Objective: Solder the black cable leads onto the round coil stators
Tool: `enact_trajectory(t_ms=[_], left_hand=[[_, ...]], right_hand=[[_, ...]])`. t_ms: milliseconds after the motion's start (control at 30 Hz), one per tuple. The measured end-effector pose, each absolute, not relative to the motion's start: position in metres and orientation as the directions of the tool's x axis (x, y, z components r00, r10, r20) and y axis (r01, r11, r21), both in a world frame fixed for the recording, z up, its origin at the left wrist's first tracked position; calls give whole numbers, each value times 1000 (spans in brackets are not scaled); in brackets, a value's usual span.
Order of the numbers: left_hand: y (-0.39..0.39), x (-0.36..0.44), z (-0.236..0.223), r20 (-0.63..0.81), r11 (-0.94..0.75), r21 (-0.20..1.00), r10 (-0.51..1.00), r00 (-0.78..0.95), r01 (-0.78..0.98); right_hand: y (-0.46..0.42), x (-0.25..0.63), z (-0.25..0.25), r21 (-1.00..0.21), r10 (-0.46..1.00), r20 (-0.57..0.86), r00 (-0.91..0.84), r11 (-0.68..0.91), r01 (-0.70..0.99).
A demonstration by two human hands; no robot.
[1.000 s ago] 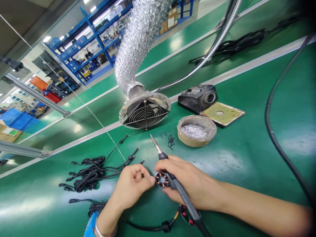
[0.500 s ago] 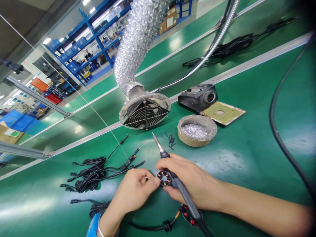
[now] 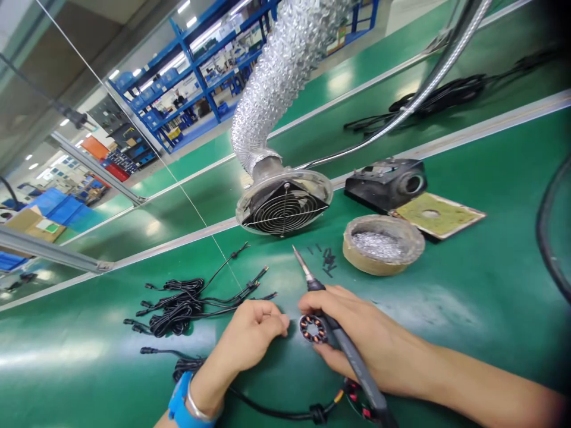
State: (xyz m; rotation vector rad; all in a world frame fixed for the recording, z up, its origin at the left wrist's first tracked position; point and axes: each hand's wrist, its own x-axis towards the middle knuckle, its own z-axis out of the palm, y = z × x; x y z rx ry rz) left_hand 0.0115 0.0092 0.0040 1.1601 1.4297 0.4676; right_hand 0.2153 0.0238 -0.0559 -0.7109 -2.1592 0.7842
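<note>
My right hand (image 3: 363,336) grips a soldering iron (image 3: 354,359), its bare metal tip pointing up and away toward the fan. Between the thumb and fingers of that same hand is a small round motor stator (image 3: 317,337) with copper windings. My left hand (image 3: 254,336) is closed in a pinch just left of the stator, apart from it; whatever the fingertips hold is hidden. Below the iron lies another round part (image 3: 357,398) with red pieces, partly covered. A black cable (image 3: 276,410) with coloured wires runs to it.
Bundled black cables (image 3: 176,306) lie on the left of the green bench. Ahead is a fume extractor fan (image 3: 285,208) on a silver duct. A bowl (image 3: 379,261) of metallic bits, small black pieces (image 3: 329,260), an iron stand (image 3: 386,184) and a yellow sponge tray (image 3: 455,217) sit beyond my right hand.
My left hand has drawn away from the stator, leaving a gap; the thin wire seen at its fingers no longer shows. The stator has turned slightly. The whole view has shifted.
</note>
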Motion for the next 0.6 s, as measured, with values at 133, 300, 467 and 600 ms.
enact_trajectory(t_ms=[133, 300, 467, 600], left_hand=[[9, 17, -5, -496, 383, 811, 851, 173, 443], [13, 14, -5, -444, 350, 854, 877, 187, 386], [11, 15, -14, -380, 282, 839, 916, 130, 466], [4, 24, -23, -377, 285, 856, 916, 142, 431]], right_hand=[[24, 217, -51, -706, 670, 418, -613, 664, 245], [26, 218, -49, -704, 664, 408, -626, 666, 247], [26, 218, -50, -681, 643, 440, -627, 694, 233], [26, 218, -61, -638, 623, 449, -640, 725, 258]])
